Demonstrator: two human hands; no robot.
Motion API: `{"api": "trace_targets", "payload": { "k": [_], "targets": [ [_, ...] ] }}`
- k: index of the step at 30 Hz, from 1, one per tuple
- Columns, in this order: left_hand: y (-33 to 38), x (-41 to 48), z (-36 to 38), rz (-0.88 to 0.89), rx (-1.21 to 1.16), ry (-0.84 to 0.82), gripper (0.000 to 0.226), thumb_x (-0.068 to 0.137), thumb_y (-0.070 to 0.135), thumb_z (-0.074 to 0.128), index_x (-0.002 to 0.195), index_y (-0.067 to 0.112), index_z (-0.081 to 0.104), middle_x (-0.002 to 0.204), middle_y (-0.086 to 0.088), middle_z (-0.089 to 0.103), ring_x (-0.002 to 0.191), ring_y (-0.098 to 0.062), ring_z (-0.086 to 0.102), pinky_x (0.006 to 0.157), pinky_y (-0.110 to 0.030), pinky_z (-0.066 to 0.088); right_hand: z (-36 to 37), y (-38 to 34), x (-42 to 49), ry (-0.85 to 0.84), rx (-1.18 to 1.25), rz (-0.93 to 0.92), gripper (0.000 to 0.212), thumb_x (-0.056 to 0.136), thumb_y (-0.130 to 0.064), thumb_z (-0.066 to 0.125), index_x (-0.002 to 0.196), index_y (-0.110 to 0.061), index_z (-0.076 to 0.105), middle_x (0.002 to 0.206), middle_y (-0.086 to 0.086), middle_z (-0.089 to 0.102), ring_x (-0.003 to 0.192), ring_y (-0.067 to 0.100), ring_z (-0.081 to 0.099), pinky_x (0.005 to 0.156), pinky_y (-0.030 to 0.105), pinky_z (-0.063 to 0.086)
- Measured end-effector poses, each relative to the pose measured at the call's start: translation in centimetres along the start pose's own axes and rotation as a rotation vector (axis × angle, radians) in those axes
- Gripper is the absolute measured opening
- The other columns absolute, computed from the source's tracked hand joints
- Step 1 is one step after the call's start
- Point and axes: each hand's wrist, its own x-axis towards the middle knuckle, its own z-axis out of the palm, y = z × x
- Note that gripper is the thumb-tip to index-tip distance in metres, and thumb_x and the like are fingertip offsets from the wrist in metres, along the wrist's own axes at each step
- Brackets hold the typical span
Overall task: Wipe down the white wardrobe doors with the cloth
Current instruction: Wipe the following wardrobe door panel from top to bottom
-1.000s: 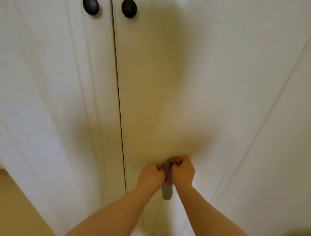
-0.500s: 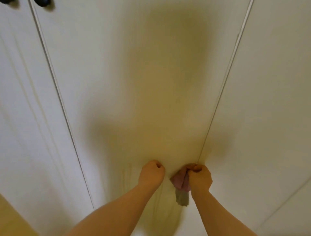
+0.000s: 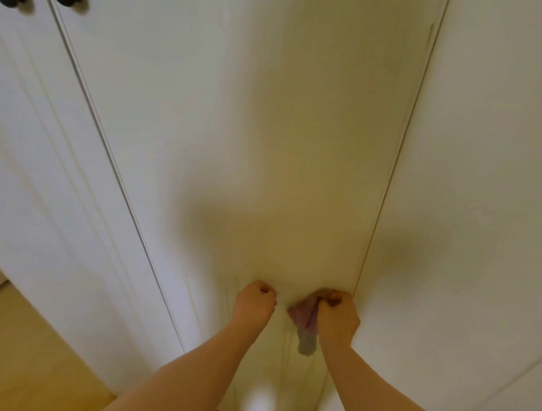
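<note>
The view runs down the face of the white doors (image 3: 249, 132), three panels side by side, all closed. A narrow seam (image 3: 123, 205) divides the left panel from the middle one, and a second seam (image 3: 384, 223) divides the middle from the right. Two dark knobs (image 3: 72, 2) sit at the top left corner, one on each side of the first seam, both cut off by the frame edge. A strip of wood-toned floor (image 3: 35, 352) shows at the lower left, beyond the left panel. A broad shadow (image 3: 278, 205) lies over the middle panel above the hands. Both bare forearms reach up from the bottom edge. The left hand (image 3: 255, 302) is curled into a fist low on the middle panel, with nothing visible in it. The right hand (image 3: 337, 318) is also curled tight and grips the cloth (image 3: 305, 322), just left of the second seam. The cloth is bunched: a pink part bulges out at the thumb side and a grey end hangs below the fist. It sits close against the panel; contact cannot be confirmed. The hands are near each other but apart. A pale blurred patch (image 3: 261, 396) at the bottom edge cannot be identified.
</note>
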Motion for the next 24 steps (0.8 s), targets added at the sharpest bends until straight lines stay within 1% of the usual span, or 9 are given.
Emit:
{"api": "trace_targets", "payload": {
  "k": [2, 6, 8, 10, 14, 17, 20, 22, 24],
  "targets": [
    [-0.4, 0.4, -0.9, -0.001, 0.001, 0.009, 0.016, 0.091, 0.014, 0.049, 0.079, 0.022, 0.058, 0.079, 0.001, 0.065, 0.077, -0.018, 0.063, 0.069, -0.028, 0.05, 0.6, -0.1, -0.3, -0.006, -0.012, -0.074, 0.014, 0.081, 0.004, 0.052, 0.08, -0.01, 0.054, 0.082, 0.01, 0.058, 0.078, 0.025, 0.053, 0.064, 0.025, 0.034],
    [-1.5, 0.7, -2.5, -0.038, 0.021, 0.034, 0.02, 0.09, 0.012, 0.048, 0.074, 0.023, 0.054, 0.08, 0.001, 0.064, 0.078, -0.019, 0.062, 0.07, -0.029, 0.051, 2.5, -2.2, -1.6, 0.006, 0.085, -0.248, 0.017, 0.081, 0.003, 0.057, 0.079, -0.015, 0.057, 0.079, 0.002, 0.058, 0.073, 0.017, 0.053, 0.065, 0.021, 0.039],
    [-1.9, 1.0, -3.3, -0.033, 0.049, 0.028, 0.021, 0.09, 0.013, 0.048, 0.073, 0.023, 0.054, 0.081, 0.0, 0.065, 0.08, -0.02, 0.063, 0.073, -0.03, 0.052, 3.8, -2.4, -2.2, 0.026, 0.091, -0.264, 0.023, 0.082, 0.002, 0.057, 0.076, -0.019, 0.053, 0.082, 0.004, 0.058, 0.075, 0.017, 0.052, 0.068, 0.023, 0.039],
    [-2.0, 1.1, -3.9, -0.012, 0.081, 0.017, 0.021, 0.09, 0.014, 0.049, 0.073, 0.025, 0.053, 0.082, 0.001, 0.065, 0.084, -0.021, 0.065, 0.076, -0.031, 0.052, 4.4, -1.7, -2.3, 0.042, 0.057, -0.245, 0.029, 0.083, 0.002, 0.055, 0.07, -0.023, 0.048, 0.085, 0.007, 0.057, 0.074, 0.018, 0.051, 0.064, 0.021, 0.036],
    [-2.7, 1.7, -6.5, 0.007, 0.094, 0.022, 0.018, 0.092, 0.015, 0.048, 0.078, 0.025, 0.055, 0.083, 0.001, 0.065, 0.086, -0.021, 0.066, 0.077, -0.032, 0.053, 5.8, -0.9, -3.0, 0.036, -0.076, -0.275, 0.018, 0.084, 0.005, 0.051, 0.075, -0.011, 0.053, 0.09, 0.008, 0.054, 0.072, 0.017, 0.046, 0.055, 0.011, 0.03],
    [-3.8, 2.4, -8.7, 0.01, 0.108, 0.043, 0.013, 0.092, 0.016, 0.048, 0.086, 0.022, 0.058, 0.088, -0.003, 0.067, 0.085, -0.021, 0.065, 0.077, -0.033, 0.053, 8.5, -2.6, -4.5, 0.011, -0.085, -0.42, 0.013, 0.084, 0.004, 0.054, 0.086, -0.004, 0.064, 0.096, 0.005, 0.056, 0.077, 0.014, 0.048, 0.059, 0.004, 0.034],
    [-5.0, 2.8, -10.3, 0.009, 0.111, 0.04, 0.014, 0.092, 0.017, 0.049, 0.083, 0.023, 0.057, 0.088, -0.004, 0.068, 0.084, -0.02, 0.066, 0.078, -0.034, 0.054, 11.2, -3.9, -6.1, 0.017, -0.053, -0.531, 0.014, 0.084, 0.004, 0.057, 0.093, 0.0, 0.067, 0.099, 0.003, 0.053, 0.084, 0.013, 0.048, 0.068, -0.004, 0.031],
    [-5.8, 3.0, -11.4, 0.015, 0.12, 0.028, 0.015, 0.091, 0.017, 0.049, 0.081, 0.024, 0.057, 0.087, -0.003, 0.068, 0.083, -0.019, 0.066, 0.076, -0.032, 0.053, 12.4, -3.0, -6.7, -0.032, -0.076, -0.513, 0.014, 0.086, 0.003, 0.055, 0.093, -0.003, 0.066, 0.101, 0.002, 0.053, 0.085, 0.013, 0.048, 0.069, -0.003, 0.032],
    [-6.6, 3.5, -12.9, 0.022, 0.116, 0.02, 0.014, 0.091, 0.016, 0.049, 0.083, 0.022, 0.059, 0.087, -0.001, 0.067, 0.083, -0.019, 0.065, 0.073, -0.03, 0.052, 13.3, -1.5, -7.1, -0.123, -0.103, -0.372, 0.02, 0.087, 0.003, 0.051, 0.083, -0.012, 0.062, 0.098, 0.0, 0.054, 0.082, 0.015, 0.05, 0.064, 0.006, 0.035]
  ]
}}
